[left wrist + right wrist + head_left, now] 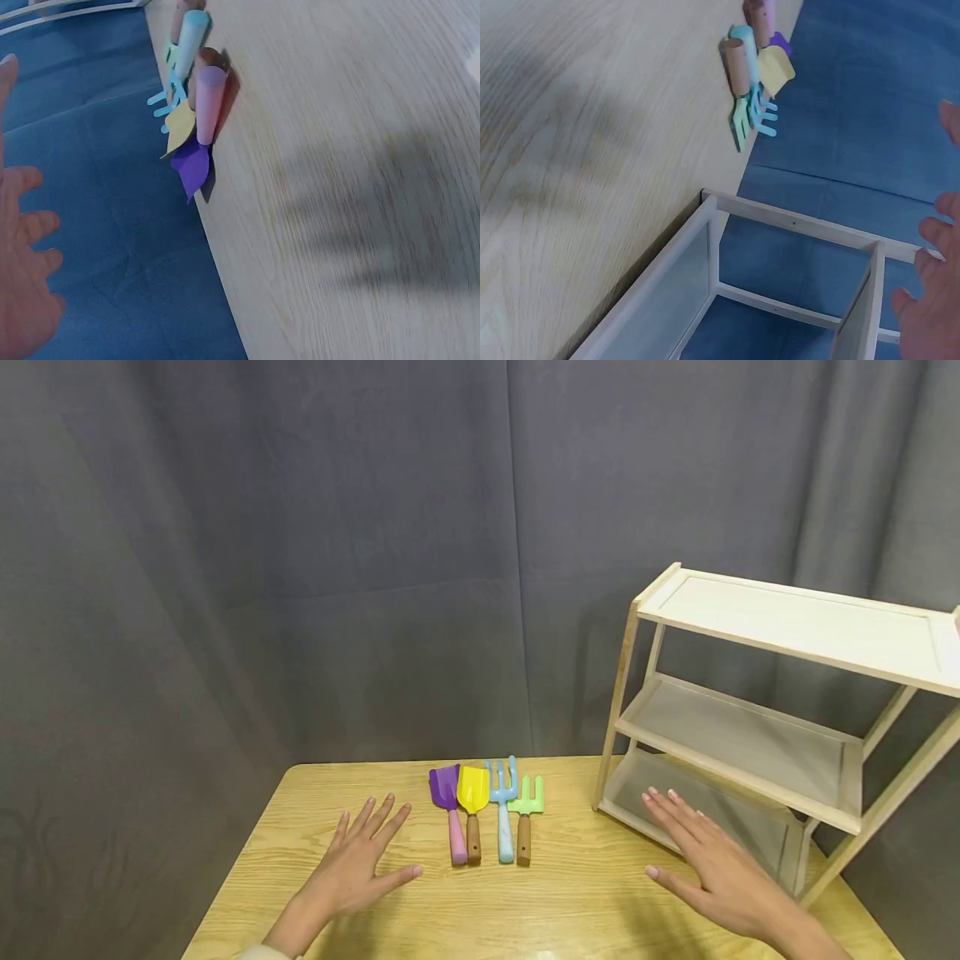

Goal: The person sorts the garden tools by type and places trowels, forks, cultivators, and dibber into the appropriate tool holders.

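Both grips are apart and hold nothing: the left hand (pixel 356 868) spreads its fingers at lower centre-left of the head view, and the right hand (pixel 723 877) reaches in at lower right, fingers extended, thumb held away. The step in hand looks like a pause before contact. Picking up any tool would call for lowering a hand and closing the fingers round a handle.

Between the hands, at lower centre, four small garden tools lie in a row, handles toward the bottom of the frame. Leftmost is a purple pointed scoop with a rounded pink handle (pixel 457 839); then a glossy yellow scoop with a brown, wood-like handle (pixel 473 789), its blade against the purple one. Next come a pale blue three-tined fork (pixel 503 810), slim and smooth, and a shorter light green fork with a brown cylindrical handle (pixel 526 806). The heads look like painted metal or plastic; I cannot tell which.

They rest near the far edge of the light wood-grain surface (pixel 480 910). At right stands a pale wooden three-tier rack (pixel 750 739) with flat panels; a soft grey curtain (pixel 337 568) fills the background.
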`<state>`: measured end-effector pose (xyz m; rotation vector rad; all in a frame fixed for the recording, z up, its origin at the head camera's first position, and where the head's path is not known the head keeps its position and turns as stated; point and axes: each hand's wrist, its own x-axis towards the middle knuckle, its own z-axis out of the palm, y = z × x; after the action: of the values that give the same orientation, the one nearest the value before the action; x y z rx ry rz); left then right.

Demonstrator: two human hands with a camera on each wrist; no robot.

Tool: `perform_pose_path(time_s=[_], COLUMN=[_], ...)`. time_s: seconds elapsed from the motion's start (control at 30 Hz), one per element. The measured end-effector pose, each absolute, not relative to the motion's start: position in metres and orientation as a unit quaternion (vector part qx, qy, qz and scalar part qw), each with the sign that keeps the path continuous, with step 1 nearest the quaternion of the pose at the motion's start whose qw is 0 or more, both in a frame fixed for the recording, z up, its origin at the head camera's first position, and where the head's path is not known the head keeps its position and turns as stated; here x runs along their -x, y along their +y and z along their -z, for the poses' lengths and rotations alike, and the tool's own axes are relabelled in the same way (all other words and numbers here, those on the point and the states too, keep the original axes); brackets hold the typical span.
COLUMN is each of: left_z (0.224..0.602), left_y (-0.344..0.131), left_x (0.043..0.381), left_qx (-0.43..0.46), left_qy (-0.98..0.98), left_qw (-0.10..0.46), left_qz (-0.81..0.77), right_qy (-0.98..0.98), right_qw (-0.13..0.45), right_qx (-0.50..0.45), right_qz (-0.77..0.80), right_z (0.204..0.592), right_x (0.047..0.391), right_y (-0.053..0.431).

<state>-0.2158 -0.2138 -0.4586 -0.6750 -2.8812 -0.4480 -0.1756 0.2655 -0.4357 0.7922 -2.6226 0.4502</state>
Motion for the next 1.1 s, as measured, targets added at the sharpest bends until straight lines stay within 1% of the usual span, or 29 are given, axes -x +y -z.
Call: perform_pose_path(time_s=[0.13, 0.23, 0.43, 0.6, 0.8, 1.1], left_z=[0.46, 0.459, 0.458, 0.46, 0.461, 0.462], left_y=[-0.212, -0.211, -0.208, -0.204, -0.2, -0.198], left_x=[0.216, 0.216, 0.216, 0.218, 0.218, 0.22], left_qx=[0.216, 0.209, 0.194, 0.191, 0.169, 0.146], left_qy=[-0.958, -0.955, -0.948, -0.942, -0.933, -0.92], left_qw=[0.087, 0.101, 0.127, 0.135, 0.15, 0.172], left_qz=[0.17, 0.185, 0.217, 0.241, 0.279, 0.32], right_qy=[-0.928, -0.922, -0.904, -0.893, -0.872, -0.86], right_qw=[0.168, 0.171, 0.218, 0.249, 0.291, 0.321], right_qx=[-0.264, -0.256, -0.257, -0.252, -0.268, -0.265], right_qz=[-0.202, -0.233, -0.265, -0.279, -0.287, -0.297], right_z=[0.431, 0.427, 0.425, 0.424, 0.415, 0.397], right_x=[0.174, 0.172, 0.171, 0.169, 0.17, 0.167], right_y=[0.266, 0.266, 0.265, 0.267, 0.271, 0.278])
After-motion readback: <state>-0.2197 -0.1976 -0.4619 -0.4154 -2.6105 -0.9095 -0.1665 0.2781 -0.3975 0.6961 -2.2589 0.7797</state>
